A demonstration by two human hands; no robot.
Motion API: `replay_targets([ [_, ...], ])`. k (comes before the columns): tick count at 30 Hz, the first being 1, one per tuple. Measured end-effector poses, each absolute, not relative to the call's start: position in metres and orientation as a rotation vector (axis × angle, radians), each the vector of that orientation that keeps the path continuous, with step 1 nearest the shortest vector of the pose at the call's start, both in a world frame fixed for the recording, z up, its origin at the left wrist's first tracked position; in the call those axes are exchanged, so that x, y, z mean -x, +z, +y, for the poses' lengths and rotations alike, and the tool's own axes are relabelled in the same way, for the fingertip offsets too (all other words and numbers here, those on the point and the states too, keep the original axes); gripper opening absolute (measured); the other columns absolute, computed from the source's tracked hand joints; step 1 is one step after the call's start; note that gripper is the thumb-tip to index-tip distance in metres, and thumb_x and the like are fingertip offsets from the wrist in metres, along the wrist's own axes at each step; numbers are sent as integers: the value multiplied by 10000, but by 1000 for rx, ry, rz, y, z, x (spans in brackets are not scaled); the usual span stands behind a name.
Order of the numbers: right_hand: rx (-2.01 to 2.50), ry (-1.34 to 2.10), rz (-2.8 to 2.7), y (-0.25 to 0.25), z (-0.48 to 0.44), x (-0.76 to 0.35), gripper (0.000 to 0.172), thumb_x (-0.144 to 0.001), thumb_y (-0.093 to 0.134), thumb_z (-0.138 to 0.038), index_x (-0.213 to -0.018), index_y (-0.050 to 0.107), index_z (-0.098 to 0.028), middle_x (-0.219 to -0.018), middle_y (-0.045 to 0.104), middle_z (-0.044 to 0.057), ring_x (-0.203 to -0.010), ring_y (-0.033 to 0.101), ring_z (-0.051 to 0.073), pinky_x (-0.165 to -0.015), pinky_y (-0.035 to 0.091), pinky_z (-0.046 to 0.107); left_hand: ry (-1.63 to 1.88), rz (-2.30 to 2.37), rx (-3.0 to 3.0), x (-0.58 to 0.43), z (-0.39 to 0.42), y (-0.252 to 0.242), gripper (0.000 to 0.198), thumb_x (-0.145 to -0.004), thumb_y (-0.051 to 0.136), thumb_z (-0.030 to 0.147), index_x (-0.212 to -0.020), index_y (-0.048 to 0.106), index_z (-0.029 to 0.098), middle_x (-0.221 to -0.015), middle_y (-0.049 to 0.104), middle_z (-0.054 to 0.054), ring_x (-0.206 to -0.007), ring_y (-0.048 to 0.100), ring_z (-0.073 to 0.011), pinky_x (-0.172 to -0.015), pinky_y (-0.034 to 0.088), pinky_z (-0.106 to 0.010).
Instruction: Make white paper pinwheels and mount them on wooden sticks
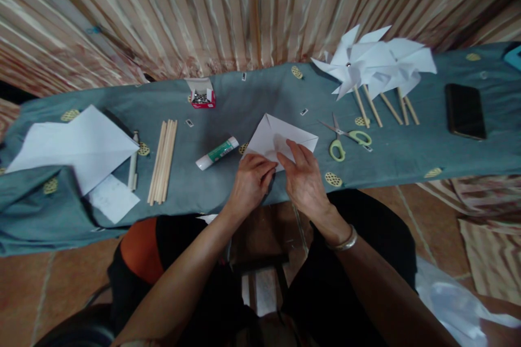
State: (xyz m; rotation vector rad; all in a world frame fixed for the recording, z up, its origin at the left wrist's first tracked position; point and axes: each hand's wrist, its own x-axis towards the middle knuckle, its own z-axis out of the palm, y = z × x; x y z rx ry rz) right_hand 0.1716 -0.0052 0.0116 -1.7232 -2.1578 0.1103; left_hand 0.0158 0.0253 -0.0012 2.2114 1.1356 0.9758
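Teal tablecloth's front edge (378,176): paper (273,138) in left grip (251,181), right grip (305,181) spread, room behind.

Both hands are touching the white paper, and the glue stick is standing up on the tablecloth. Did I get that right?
Not quite: the glue stick is lying on its side on the tablecloth, not standing up, as the head view shows. The left hand and right hand are both touching the white paper, as you said.

white paper (271,135), squarish, creased toward corners, lying on blue-green cloth (185,146) near front edge.
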Motion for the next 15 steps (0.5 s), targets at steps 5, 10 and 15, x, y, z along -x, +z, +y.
replay_targets([
  [5, 1705, 103, -2145, 11, -9, -172, 384, -897, 404, -77, -1204, 616, -172, -1423, 481, 149, -1290, 426, 323, -963, 479, 519, 980, 1138, -2223, -16, 26, -1, 203, -906, 540, 200, -949, 736, 170, -865, 698, -81, -890, 587, -209, -828, 525, -386],
  [10, 1726, 123, -2142, 9, -4, -172, 426, -882, 401, -63, -1252, 588, -161, -1448, 454, 160, -1303, 410, 339, -965, 465, 532, 980, 1140, -2220, -16, 26, -1, 199, -905, 548, 204, -962, 738, 186, -866, 698, -68, -897, 599, -205, -836, 529, -389],
  [15, 1773, 84, -2164, 11, 1, -171, 441, -861, 413, -44, -1244, 597, -163, -1451, 456, 153, -1296, 420, 330, -971, 464, 507, 987, 1128, -2223, -16, 26, 0, 202, -910, 546, 215, -966, 736, 181, -871, 701, -74, -900, 598, -207, -836, 530, -392],
])
